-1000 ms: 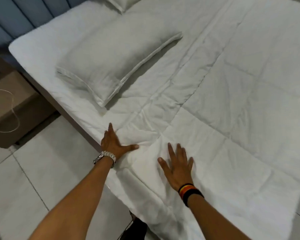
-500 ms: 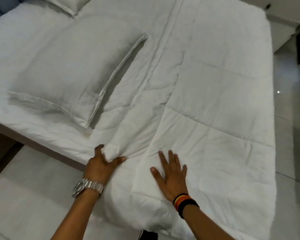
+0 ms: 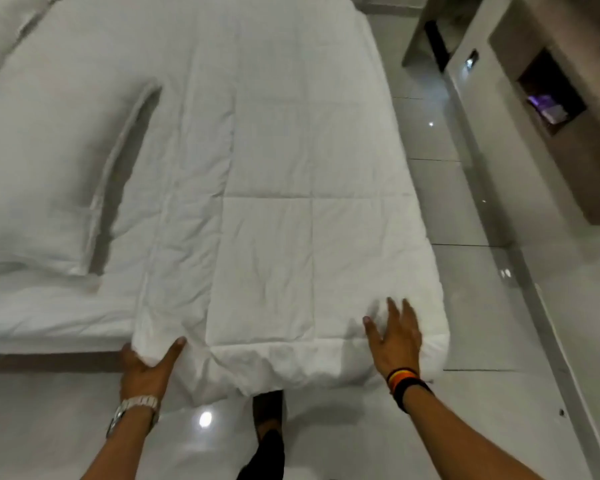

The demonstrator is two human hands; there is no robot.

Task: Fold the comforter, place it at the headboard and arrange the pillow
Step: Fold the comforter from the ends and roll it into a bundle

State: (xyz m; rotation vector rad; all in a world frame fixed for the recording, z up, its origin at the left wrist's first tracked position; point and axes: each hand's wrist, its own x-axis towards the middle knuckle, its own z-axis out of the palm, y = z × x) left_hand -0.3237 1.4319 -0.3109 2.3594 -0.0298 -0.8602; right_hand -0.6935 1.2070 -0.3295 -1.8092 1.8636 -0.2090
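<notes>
1. The comforter (image 3: 274, 202) is white and quilted, stitched into large rectangular panels with fine creases across the fabric. It lies folded in a long strip across the bed (image 3: 49, 317), and its near end hangs in a soft, puffy bulge over the bed's edge.
2. The left hand (image 3: 146, 367) grips the near left corner of the comforter from below; the thumb lies on top of the fabric and the fingers are curled underneath (only partly visible), so the cloth is pinched between them. A metal link watch (image 3: 132, 412) sits on that wrist.
3. The right hand (image 3: 395, 341) lies flat on the near right corner, palm down and fingers spread wide, pressing the padding rather than grasping it. A banded wristband (image 3: 407, 384), black with orange and yellow stripes, circles that wrist.
4. A white pillow (image 3: 49, 174) with a flat flanged border rests on the bare sheet to the left, just beside the comforter's long edge, with a shadowed gap between them. Part of a second pillow (image 3: 4, 26) shows at the top left corner.
5. The floor (image 3: 465, 202) is pale, glossy tile that mirrors small points of light. Along the right stands a grey-brown cabinet (image 3: 551, 98) with a dark square recess.
</notes>
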